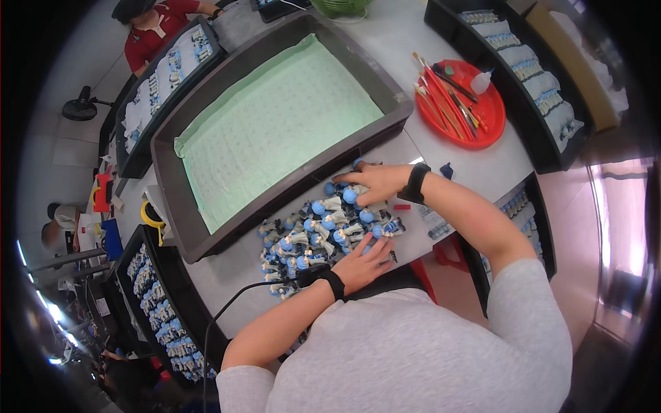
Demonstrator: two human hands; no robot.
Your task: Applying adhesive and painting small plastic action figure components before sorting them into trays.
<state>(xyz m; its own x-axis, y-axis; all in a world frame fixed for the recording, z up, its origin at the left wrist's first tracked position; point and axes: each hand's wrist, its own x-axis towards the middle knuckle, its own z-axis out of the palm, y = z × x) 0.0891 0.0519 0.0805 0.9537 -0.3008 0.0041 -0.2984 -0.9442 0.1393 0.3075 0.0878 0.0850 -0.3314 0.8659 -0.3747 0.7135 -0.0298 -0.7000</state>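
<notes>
A heap of small figurines point(318, 233) with blue heads and pale bodies lies on the white table just in front of me. My right hand point(375, 182) rests palm down on the far edge of the heap, its fingers spread over a few blue heads. At the near edge my left hand point(363, 262) lies flat with its fingers apart, touching the closest figurines. Each wrist has a black band, and a black cable point(234, 303) runs from the left one. Neither hand visibly grips a figurine.
A big dark grey tray point(206, 237) lined with green padding sits right behind the heap. A red plate point(492, 110) holds brushes and a small bottle. Black trays of figurines stand at right point(544, 162) and left point(182, 289). A person in a red shirt point(155, 31) works far left.
</notes>
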